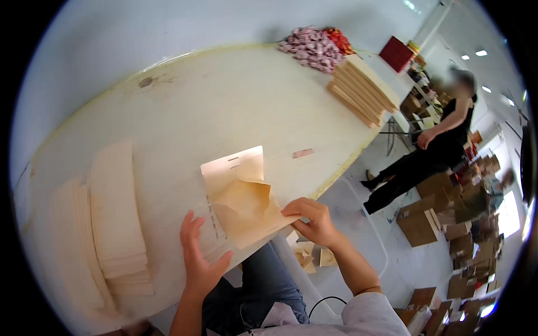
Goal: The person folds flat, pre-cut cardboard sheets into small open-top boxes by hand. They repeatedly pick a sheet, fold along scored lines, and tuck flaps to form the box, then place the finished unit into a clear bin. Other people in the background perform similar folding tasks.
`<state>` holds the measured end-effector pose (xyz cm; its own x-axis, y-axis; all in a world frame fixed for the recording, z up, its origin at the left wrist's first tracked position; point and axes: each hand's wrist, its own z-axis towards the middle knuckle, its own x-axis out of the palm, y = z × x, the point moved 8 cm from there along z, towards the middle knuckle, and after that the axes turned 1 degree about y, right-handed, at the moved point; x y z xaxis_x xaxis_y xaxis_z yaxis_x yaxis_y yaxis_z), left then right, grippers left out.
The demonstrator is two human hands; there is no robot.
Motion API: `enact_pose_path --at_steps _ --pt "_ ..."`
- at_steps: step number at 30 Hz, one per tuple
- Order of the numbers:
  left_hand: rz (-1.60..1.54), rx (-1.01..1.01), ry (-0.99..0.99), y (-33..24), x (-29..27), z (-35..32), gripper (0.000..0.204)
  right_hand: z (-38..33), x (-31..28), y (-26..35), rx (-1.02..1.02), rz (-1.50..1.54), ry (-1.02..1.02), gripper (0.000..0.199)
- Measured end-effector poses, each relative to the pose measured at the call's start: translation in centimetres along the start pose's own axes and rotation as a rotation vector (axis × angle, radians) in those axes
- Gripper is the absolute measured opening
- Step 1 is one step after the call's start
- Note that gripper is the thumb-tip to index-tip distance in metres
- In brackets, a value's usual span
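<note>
Head view: left hand (199, 257) flat, fingers spread, pressing pale sheet (216, 235) at near edge of tabletop (224, 101); right hand (314, 219) pinching corner of tan paper bag (246, 210) lying half-folded on tabletop between hands; stack of flat bags (115, 213) just left

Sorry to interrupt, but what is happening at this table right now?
A seated person is folding a flat tan paper bag on the pale wooden table. The left hand presses its lower edge flat; the right hand pinches its right corner. Stacks of cream paper sheets lie at the left.
</note>
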<state>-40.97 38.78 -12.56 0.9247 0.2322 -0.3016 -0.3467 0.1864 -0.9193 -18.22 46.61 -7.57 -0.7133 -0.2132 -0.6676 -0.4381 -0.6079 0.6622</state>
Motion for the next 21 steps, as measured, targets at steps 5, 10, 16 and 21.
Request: enact_pose_path --at_steps 5,10,16,21 --pt "-0.075 -0.043 -0.017 0.5 -0.1 -0.1 0.071 -0.4 -3.1 -7.8 0.306 0.328 -0.322 0.018" --pt "-0.034 -0.044 -0.018 0.9 -0.1 -0.3 0.066 2.3 -8.8 -17.3 0.33 0.262 -0.558 0.029" --pt "-0.077 -0.071 -0.065 1.4 -0.4 -0.2 0.058 3.5 -15.6 -23.8 0.528 -0.124 -0.785 0.073" --pt "-0.065 -0.061 -0.068 1.3 -0.3 0.0 0.054 3.1 -14.6 -22.9 0.458 -0.196 -0.743 0.077"
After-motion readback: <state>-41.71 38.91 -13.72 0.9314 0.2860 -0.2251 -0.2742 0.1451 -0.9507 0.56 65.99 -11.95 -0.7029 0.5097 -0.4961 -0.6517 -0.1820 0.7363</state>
